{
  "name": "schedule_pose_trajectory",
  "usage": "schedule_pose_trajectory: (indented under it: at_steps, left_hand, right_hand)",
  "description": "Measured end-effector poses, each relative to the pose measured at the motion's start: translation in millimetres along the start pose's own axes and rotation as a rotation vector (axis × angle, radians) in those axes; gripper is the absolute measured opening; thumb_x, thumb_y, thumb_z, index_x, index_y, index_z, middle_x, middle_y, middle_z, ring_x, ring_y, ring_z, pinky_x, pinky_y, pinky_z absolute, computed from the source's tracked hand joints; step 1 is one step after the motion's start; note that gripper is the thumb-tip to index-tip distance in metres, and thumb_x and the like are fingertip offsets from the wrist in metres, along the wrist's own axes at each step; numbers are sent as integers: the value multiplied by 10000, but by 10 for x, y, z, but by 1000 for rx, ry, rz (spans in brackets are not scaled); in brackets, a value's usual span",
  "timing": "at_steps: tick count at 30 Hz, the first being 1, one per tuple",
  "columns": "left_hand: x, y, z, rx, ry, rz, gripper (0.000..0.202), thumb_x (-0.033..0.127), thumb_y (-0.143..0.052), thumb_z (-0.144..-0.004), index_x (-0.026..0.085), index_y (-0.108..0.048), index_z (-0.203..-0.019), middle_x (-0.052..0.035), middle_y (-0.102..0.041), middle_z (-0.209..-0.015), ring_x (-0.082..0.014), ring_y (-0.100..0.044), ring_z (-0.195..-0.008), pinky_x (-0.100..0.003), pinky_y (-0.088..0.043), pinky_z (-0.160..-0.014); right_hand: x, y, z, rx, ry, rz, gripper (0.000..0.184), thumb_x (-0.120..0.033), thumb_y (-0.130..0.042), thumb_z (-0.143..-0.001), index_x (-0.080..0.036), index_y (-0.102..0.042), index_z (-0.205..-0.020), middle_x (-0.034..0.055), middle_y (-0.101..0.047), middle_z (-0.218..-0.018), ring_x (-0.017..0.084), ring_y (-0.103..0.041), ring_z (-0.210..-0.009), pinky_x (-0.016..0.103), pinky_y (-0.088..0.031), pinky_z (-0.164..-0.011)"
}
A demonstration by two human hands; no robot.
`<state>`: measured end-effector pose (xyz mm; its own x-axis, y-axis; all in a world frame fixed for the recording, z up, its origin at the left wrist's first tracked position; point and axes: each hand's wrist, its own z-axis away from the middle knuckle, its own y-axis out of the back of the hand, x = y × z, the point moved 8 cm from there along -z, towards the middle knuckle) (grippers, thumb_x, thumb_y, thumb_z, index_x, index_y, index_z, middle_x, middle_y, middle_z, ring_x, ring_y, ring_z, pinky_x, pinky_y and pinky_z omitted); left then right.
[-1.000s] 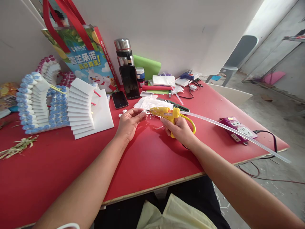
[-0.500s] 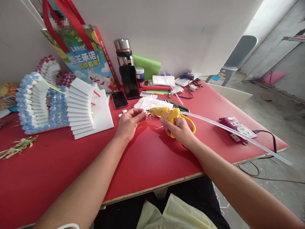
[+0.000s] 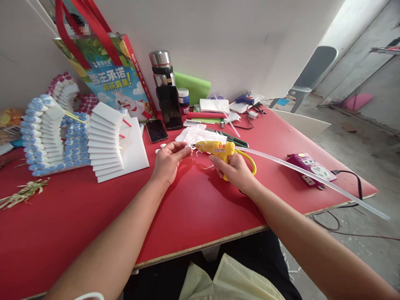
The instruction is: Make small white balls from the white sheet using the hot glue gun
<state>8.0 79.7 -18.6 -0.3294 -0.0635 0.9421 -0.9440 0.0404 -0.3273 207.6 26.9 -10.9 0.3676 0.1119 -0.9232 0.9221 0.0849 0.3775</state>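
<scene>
My right hand [image 3: 235, 168] is wrapped round the handle of a yellow hot glue gun [image 3: 215, 148], its nozzle pointing left. A long clear glue stick [image 3: 300, 168] runs out of the gun's back and past the table's right edge. Between the fingertips of my left hand [image 3: 171, 160] is a small white piece [image 3: 188, 146], right at the nozzle; its exact kind is too small to make out. Small white round pieces [image 3: 160, 148] lie just behind the left hand. White paper-like strips [image 3: 196, 135] are heaped beyond the nozzle.
On the red table [image 3: 193, 216] are stacked white foam blocks [image 3: 104, 143], rows of blue-and-white rolls [image 3: 37, 137], two phones [image 3: 169, 108], a steel flask [image 3: 161, 62], a colourful bag [image 3: 115, 83], a purple power strip [image 3: 309, 168] and a green cutter [image 3: 234, 138].
Both hands hold almost the same place, the left shifting very slightly left. The free end of the glue stick has swung a little to the right.
</scene>
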Motion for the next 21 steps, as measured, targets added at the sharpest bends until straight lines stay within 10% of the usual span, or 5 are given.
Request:
schedule_pose_trajectory:
  at_steps: [10,21]
  left_hand:
    - [21,19,-2,9,4,41,278,263,-911,-677,152,-771,-890,-42,-733,-854,-148,-696,-806,-355,-563,-909]
    - [2,-70,28,-59,56,53,308,258,-898,-697,164,-784,-968,-52,-750,-902,-162,-723,-829,-356,-581,-910]
  right_hand:
    - [-28,109,19,63,-20,-64,542,-611,-574,-924,-206,-491,-573,10,-517,-523,130,-450,-505,292,-357,-513]
    - [714,1483,-255,581,-199,184,420,-589,-662,-812,-174,-610,-784,9,-552,-647,146,-458,-584,295,-345,-530]
